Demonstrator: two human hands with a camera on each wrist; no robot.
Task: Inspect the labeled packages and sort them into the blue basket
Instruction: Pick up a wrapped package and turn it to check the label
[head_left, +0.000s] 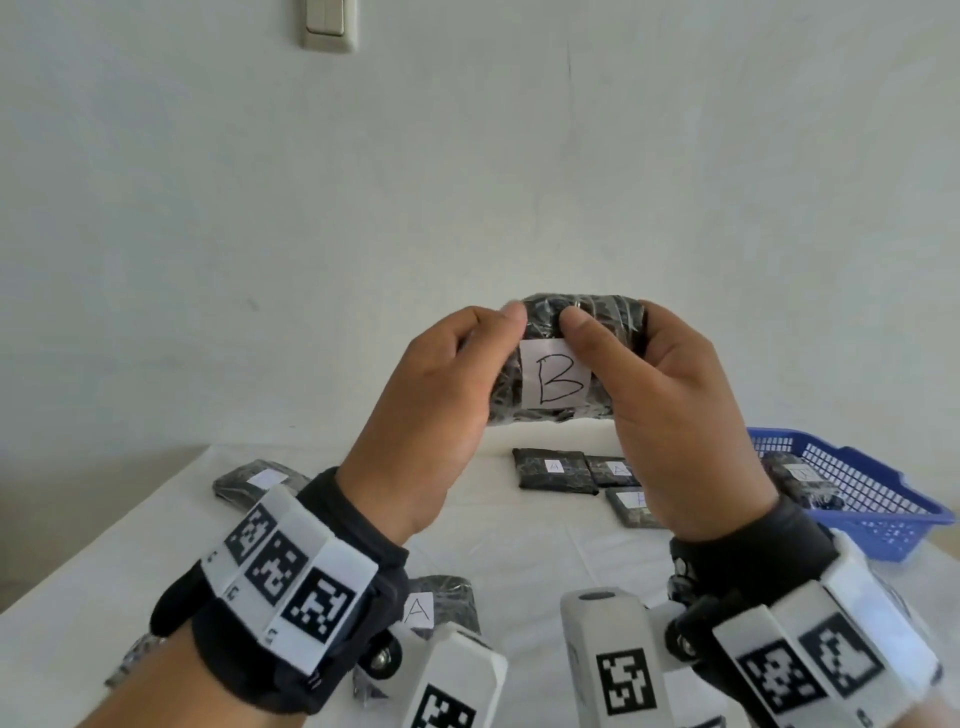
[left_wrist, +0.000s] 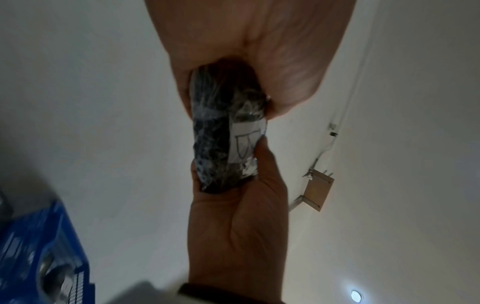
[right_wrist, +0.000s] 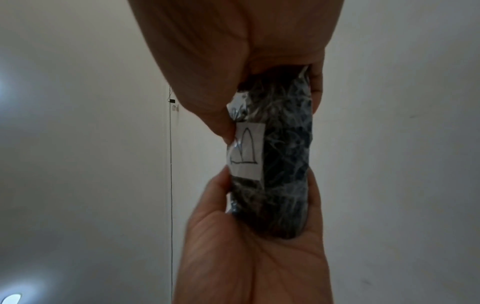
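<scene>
Package (head_left: 566, 358) marked "B" in black handwriting on a white paper label (head_left: 556, 378), wrapped in dark, crinkled plastic, held up in the air above the tabletop (head_left: 519, 540) with the label facing the head camera. Left hand (head_left: 431, 410) grips its left end, thumb on the front near the top; right hand (head_left: 675, 410) grips its right end, thumb pressed on the front just above the label. Both wrist views show the package clamped between the two palms, with fingers curled round its ends.

Blue basket (head_left: 878, 499), a slotted plastic tray, stands at the right of the white tabletop; one dark package (head_left: 800, 478) with a white label lies inside it, the writing too small to read. Three flat dark packages (head_left: 592, 478) lie together near the basket's left side, each with a small label that seems to read "A". Another package (head_left: 257, 480) lies at the far left, label unreadable. A near package (head_left: 441, 605) labelled "A" is partly hidden behind the left wrist mount. Wrist bands with black-and-white square markers cover both wrists. A light switch (head_left: 330, 23) sits high on the wall.
</scene>
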